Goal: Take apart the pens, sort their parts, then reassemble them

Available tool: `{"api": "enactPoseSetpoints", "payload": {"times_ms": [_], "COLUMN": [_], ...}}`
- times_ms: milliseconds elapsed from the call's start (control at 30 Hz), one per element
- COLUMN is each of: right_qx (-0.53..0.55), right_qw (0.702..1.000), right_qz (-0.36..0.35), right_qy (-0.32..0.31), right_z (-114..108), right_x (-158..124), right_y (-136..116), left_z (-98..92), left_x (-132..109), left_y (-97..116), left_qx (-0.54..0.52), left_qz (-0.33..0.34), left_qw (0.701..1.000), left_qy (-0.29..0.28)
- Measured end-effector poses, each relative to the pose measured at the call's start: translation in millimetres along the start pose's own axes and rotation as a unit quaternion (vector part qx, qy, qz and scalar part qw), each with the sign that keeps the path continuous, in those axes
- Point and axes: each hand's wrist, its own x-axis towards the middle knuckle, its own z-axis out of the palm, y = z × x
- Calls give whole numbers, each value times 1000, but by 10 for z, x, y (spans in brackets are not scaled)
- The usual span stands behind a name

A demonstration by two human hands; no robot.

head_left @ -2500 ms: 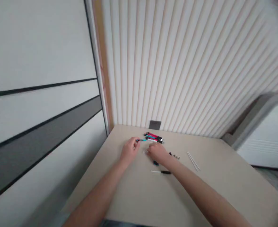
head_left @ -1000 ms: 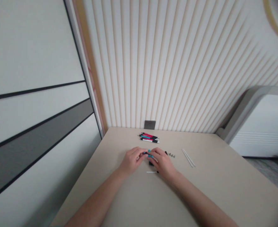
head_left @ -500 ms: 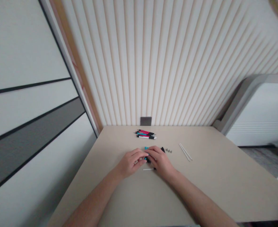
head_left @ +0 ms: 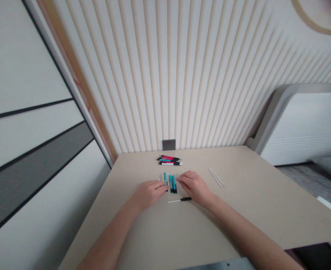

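Note:
Both my hands rest on a beige table (head_left: 255, 210). Between them lie several teal pen barrel pieces (head_left: 171, 183), side by side and pointing away from me. My left hand (head_left: 148, 194) lies palm down with its fingertips next to the left teal piece; its fingers look loosely curled. My right hand (head_left: 193, 187) lies just right of the teal pieces, fingers bent toward them. Whether either hand grips anything is unclear. A thin white refill with a black end (head_left: 179, 200) lies just in front of my right hand.
A bundle of assembled pens (head_left: 169, 160), red, teal, white and black, lies near the far table edge below a grey wall socket (head_left: 169, 144). Two thin white rods (head_left: 216, 177) lie to the right. A slatted wall stands behind; a white unit (head_left: 306, 127) stands at right.
My hands were joined over a teal piece; now they have parted, and the teal pieces lie on the table between them. The camera view has shifted left and tilted.

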Motion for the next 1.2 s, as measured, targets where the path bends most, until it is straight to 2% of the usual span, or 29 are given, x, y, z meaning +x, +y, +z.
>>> {"api": "enactPoseSetpoints", "payload": {"times_ms": [167, 267, 367, 567, 1000, 1200], "right_qx": [-17, 0, 11, 27, 23, 26], "right_qw": [996, 996, 996, 996, 995, 994], "right_qz": [-49, -48, -27, -8, -9, -7], "right_qy": [-71, -76, -84, -88, -97, -103], "right_z": [-241, -221, -110, 14, -39, -62], "right_x": [-266, -438, -524, -499, -472, -461], "right_y": [75, 77, 33, -41, -71, -82], "left_z": [82, 121, 149, 216, 224, 195], "left_x": [3, 27, 43, 34, 110, 155], "left_y": [22, 60, 84, 63, 84, 156], "left_qx": [-2, 7, 19, -7, 15, 2], "left_qz": [1, 11, 7, -23, -61, -59], "left_qw": [1000, 999, 999, 999, 996, 997], "left_qy": [-25, -31, -46, -48, -63, -45]}}
